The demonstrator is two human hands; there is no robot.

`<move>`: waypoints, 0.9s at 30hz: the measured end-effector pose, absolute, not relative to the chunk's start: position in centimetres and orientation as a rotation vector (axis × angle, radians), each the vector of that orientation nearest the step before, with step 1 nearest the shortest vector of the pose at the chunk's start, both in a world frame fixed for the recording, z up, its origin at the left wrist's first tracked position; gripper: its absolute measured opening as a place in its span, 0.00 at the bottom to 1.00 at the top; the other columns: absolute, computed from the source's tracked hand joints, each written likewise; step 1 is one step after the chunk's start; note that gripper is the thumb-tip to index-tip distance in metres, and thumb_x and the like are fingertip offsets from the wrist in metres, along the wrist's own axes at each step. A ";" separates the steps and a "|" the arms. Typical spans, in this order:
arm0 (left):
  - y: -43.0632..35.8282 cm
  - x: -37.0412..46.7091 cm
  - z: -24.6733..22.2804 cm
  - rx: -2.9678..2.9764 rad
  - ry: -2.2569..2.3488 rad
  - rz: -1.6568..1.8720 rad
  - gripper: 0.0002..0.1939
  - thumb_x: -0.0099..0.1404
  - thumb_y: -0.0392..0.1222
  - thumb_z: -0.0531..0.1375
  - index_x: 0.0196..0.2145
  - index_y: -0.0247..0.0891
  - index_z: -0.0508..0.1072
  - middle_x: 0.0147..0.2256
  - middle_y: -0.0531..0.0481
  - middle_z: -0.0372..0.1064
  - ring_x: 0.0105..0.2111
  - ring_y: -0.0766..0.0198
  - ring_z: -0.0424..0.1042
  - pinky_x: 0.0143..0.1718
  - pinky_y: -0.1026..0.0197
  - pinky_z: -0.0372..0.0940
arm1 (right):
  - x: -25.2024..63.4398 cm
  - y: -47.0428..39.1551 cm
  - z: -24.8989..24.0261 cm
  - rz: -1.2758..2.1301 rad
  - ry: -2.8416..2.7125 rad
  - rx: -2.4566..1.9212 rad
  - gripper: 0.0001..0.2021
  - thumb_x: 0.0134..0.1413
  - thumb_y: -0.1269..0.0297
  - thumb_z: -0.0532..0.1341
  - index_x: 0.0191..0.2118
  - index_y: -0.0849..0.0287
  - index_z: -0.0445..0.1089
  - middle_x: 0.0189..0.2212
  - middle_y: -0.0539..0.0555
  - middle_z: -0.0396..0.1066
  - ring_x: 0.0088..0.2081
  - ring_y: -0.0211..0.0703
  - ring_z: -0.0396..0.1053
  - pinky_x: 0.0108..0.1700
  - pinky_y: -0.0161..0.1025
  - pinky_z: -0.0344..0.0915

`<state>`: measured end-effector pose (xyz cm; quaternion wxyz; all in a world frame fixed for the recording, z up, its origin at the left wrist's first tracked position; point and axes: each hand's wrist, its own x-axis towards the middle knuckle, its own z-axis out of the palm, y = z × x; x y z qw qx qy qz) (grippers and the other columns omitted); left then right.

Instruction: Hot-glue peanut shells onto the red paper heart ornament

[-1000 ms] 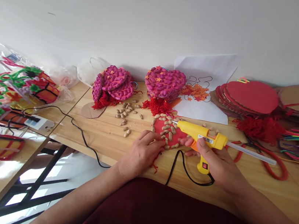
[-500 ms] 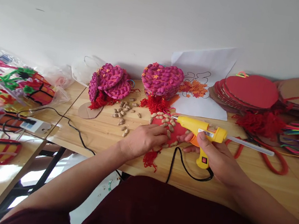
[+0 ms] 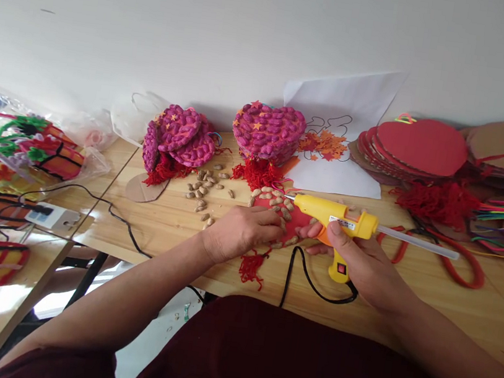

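My right hand (image 3: 355, 253) is wrapped around a yellow hot glue gun (image 3: 324, 210), a clear glue stick (image 3: 417, 242) jutting from its back. The gun's nozzle points left, over the upper part of a red card piece (image 3: 294, 221). Peanuts in their shells (image 3: 277, 201) line the card's edge, and a red yarn tassel (image 3: 252, 266) hangs from its near side. My left hand (image 3: 243, 231) rests at the card's left side with fingers curled and closed. Whatever sits between those fingertips is hidden.
Loose peanuts (image 3: 203, 187) lie left of the card. Behind stand pink peanut-covered pieces (image 3: 269, 132) and a white paper (image 3: 333, 178) with orange stars. Red cardboard hearts (image 3: 419, 150) are stacked at right. The gun's black cord (image 3: 289, 275) loops nearby; a power strip (image 3: 53, 217) sits left.
The view has shifted slightly, moving the scene a little leftward. Both hands keep nearly the same places over the card, the glue gun still in my right hand.
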<state>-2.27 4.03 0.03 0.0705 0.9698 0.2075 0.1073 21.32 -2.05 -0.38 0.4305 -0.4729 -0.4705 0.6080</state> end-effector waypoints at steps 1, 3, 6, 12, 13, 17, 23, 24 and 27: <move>4.1 -2.2 0.1 2.923 0.633 0.311 0.12 0.72 0.36 0.52 0.46 0.38 0.75 0.44 0.45 0.75 0.44 0.62 0.74 0.44 0.62 0.69 | 21.3 -2.1 -0.4 1.521 -1.175 -1.175 0.14 0.61 0.47 0.56 0.36 0.47 0.75 0.45 0.54 0.73 0.49 0.52 0.70 0.44 0.45 0.77; 4.1 -2.2 0.2 2.927 0.657 0.289 0.12 0.71 0.35 0.53 0.46 0.39 0.75 0.44 0.46 0.74 0.44 0.63 0.74 0.44 0.63 0.69 | 21.3 -2.1 -0.5 1.526 -1.174 -1.170 0.14 0.62 0.47 0.56 0.36 0.47 0.74 0.45 0.54 0.72 0.49 0.52 0.70 0.44 0.45 0.77; 4.2 -2.1 0.3 2.892 0.694 0.270 0.12 0.70 0.33 0.54 0.45 0.40 0.75 0.45 0.48 0.73 0.42 0.66 0.74 0.43 0.65 0.69 | 21.3 -2.2 -0.5 1.532 -1.163 -1.174 0.13 0.61 0.47 0.57 0.37 0.47 0.74 0.45 0.54 0.73 0.49 0.52 0.70 0.44 0.45 0.77; 4.2 -2.0 0.5 2.831 0.721 0.257 0.12 0.70 0.32 0.53 0.43 0.40 0.76 0.44 0.48 0.73 0.41 0.66 0.74 0.41 0.66 0.68 | 21.2 -2.2 -0.5 1.527 -1.164 -1.177 0.14 0.60 0.46 0.57 0.36 0.46 0.75 0.45 0.53 0.73 0.49 0.52 0.71 0.43 0.45 0.77; 4.2 -2.0 0.5 2.821 0.724 0.259 0.12 0.71 0.32 0.53 0.43 0.40 0.76 0.45 0.48 0.73 0.41 0.66 0.74 0.42 0.66 0.68 | 21.3 -2.1 -0.5 1.525 -1.163 -1.177 0.14 0.60 0.46 0.57 0.36 0.46 0.75 0.45 0.52 0.73 0.49 0.52 0.71 0.43 0.45 0.77; 4.1 -1.9 0.5 2.772 0.755 0.268 0.12 0.71 0.34 0.53 0.42 0.41 0.77 0.44 0.49 0.73 0.41 0.66 0.74 0.40 0.66 0.67 | 21.3 -2.1 -0.5 1.524 -1.171 -1.162 0.13 0.61 0.47 0.57 0.36 0.46 0.75 0.45 0.52 0.73 0.50 0.52 0.71 0.43 0.44 0.77; 4.0 -1.9 0.2 2.731 0.802 0.365 0.10 0.69 0.33 0.56 0.40 0.41 0.77 0.42 0.51 0.74 0.38 0.67 0.73 0.37 0.67 0.65 | 21.2 -2.2 -0.5 1.517 -1.164 -1.176 0.13 0.61 0.48 0.57 0.40 0.46 0.76 0.48 0.52 0.74 0.52 0.52 0.71 0.42 0.44 0.77; 4.0 -2.0 0.1 2.732 0.807 0.365 0.10 0.68 0.32 0.56 0.40 0.41 0.77 0.42 0.51 0.74 0.38 0.67 0.73 0.37 0.67 0.65 | 21.2 -2.2 -0.5 1.521 -1.165 -1.173 0.13 0.62 0.48 0.57 0.40 0.45 0.76 0.49 0.51 0.74 0.52 0.53 0.70 0.42 0.44 0.77; 3.9 -2.0 -0.1 2.732 0.797 0.347 0.10 0.67 0.32 0.57 0.40 0.41 0.77 0.42 0.51 0.74 0.38 0.66 0.72 0.37 0.66 0.65 | 21.2 -2.2 -0.5 1.521 -1.167 -1.166 0.13 0.62 0.49 0.57 0.40 0.45 0.76 0.49 0.51 0.74 0.54 0.53 0.69 0.42 0.44 0.77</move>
